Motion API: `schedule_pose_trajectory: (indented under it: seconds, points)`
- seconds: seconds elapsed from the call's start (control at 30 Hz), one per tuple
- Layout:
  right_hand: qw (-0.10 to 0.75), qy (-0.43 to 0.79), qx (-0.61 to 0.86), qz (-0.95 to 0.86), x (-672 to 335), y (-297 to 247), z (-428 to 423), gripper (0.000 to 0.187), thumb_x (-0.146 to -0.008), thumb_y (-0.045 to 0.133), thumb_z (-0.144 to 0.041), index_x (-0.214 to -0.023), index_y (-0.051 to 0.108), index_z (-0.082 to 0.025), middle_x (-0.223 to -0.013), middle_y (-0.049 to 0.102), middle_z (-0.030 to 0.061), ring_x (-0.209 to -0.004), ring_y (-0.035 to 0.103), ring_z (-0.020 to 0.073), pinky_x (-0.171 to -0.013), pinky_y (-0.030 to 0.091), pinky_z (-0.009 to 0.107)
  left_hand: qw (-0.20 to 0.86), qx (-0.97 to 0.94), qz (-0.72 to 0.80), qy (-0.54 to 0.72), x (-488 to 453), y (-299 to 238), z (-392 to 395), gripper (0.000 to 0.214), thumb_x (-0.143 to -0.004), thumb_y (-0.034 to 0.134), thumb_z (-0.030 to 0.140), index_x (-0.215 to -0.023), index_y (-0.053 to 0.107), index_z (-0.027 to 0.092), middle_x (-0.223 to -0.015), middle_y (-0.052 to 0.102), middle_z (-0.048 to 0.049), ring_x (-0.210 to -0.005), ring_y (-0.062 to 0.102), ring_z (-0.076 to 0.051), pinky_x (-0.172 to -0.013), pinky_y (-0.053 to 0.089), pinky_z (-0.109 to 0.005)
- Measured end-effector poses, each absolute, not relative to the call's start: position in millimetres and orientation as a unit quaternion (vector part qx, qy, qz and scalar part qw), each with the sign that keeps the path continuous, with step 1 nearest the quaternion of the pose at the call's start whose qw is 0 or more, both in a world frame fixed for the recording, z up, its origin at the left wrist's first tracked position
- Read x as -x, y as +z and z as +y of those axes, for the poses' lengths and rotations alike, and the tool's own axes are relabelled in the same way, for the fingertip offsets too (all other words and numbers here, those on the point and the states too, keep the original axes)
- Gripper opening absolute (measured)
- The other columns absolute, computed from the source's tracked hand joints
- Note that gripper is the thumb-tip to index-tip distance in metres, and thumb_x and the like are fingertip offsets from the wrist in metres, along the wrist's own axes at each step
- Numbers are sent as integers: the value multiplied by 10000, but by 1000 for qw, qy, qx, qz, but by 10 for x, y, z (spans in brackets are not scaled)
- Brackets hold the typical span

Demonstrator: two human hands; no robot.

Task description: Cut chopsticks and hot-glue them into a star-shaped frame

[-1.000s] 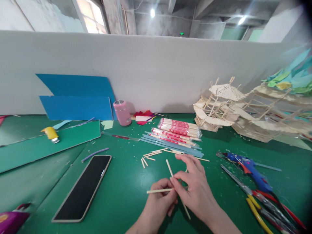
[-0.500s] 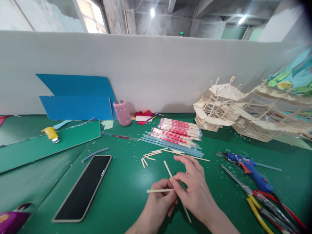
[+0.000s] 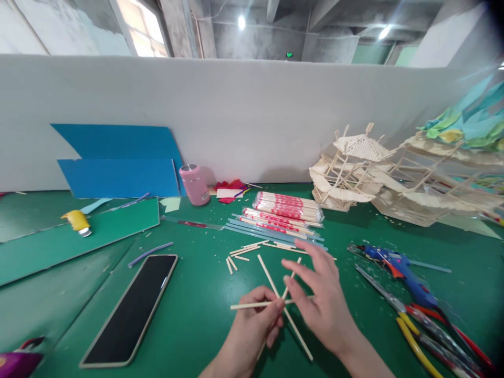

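Note:
Thin wooden sticks (image 3: 300,336) cross one another in a star shape over the green table. My left hand (image 3: 255,323) pinches them near their crossing point between thumb and forefinger. Just right of the crossing, my right hand (image 3: 325,296) has its fingers spread and appears to grip nothing; one stick end passes behind or beside its fingertips. Several short cut sticks (image 3: 246,251) lie on the table beyond my hands. Behind them rest blue-grey glue sticks (image 3: 275,233) and plastic-wrapped bundles of wooden chopsticks (image 3: 289,206).
At right lie a blue glue gun (image 3: 405,270), scissors (image 3: 380,289) and yellow-handled pliers (image 3: 413,341). Stick-built pavilion models (image 3: 354,168) stand at back right. A phone (image 3: 132,310), yellow cutter (image 3: 77,221), pink cup (image 3: 195,185) and blue boards (image 3: 122,176) are to the left.
My right hand has let go of the crossed sticks, opened, and drawn slightly right. More of the star shape now shows. My left hand still pinches it.

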State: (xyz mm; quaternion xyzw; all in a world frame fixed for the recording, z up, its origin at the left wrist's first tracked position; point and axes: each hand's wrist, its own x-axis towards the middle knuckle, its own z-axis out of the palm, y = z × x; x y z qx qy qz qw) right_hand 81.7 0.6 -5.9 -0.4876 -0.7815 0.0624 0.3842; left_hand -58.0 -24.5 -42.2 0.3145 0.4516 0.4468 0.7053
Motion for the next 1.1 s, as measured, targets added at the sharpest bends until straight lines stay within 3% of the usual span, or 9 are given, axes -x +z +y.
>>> schedule_pose_trajectory:
  seconds: [0.13, 0.3, 0.63, 1.1]
  points:
    - [461, 75, 539, -701, -1023, -62, 104, 249, -824, 430, -287, -1025, 568, -235, -1178, 452, 76, -1106, 402, 247, -901, 341, 439, 727, -277, 431, 457, 598, -415, -229, 255, -675, 643, 324, -644, 455, 153, -451, 513, 42, -302, 307, -6, -310, 134, -137]
    - [472, 106, 567, -667, -1140, -78, 153, 244, -831, 421, -309, -1012, 568, -238, -1134, 473, 86, -1071, 427, 242, -809, 424, 390, 736, -264, 416, 465, 591, -423, -220, 237, -697, 627, 299, -641, 449, 152, -447, 518, 39, -297, 303, -2, -312, 121, -138]
    - [324, 99, 464, -819, -729, -35, 0, 164, -771, 489, -200, -828, 638, -240, -1201, 424, 49, -1146, 328, 261, -919, 300, 459, 710, -285, 430, 478, 572, -440, -220, 249, -668, 652, 306, -654, 468, 138, -466, 492, 49, -329, 341, -12, -324, 200, -135]
    - [291, 96, 504, -808, -607, -16, 6, 147, -727, 534, -199, -597, 602, -214, -1219, 443, 39, -1154, 302, 264, -911, 266, 456, 667, -332, 471, 472, 550, -485, -235, 239, -712, 600, 299, -631, 443, 138, -456, 446, 69, -330, 315, -10, -320, 205, -136]
